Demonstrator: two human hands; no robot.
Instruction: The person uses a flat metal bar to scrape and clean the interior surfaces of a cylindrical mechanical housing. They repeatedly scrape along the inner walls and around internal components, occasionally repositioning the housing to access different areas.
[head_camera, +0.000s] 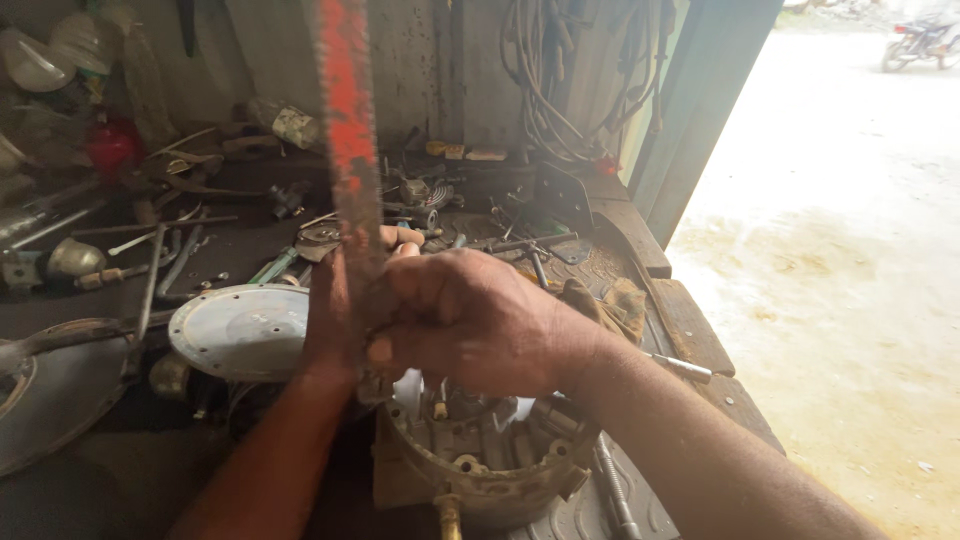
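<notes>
Above a round metal housing (480, 465) on the worktop (690, 320), the right hand (470, 320) has its fingers (395, 350) curled tight around the lower end of a saw blade (348, 150). The blade is red, rusty and toothed, and rises almost upright from the fingers to the top of the view. The left hand (345, 290) lies just behind the blade, mostly hidden; its fingertips show past the blade, and I cannot tell whether they grip it. Left of the fingers lies a pale round disc (240, 330). Just right of the fingers sits a crumpled rag (610, 305). Beyond the fingers, tools (160, 250) lie scattered over the worktop, and cables (545, 80) hang on the wall.
</notes>
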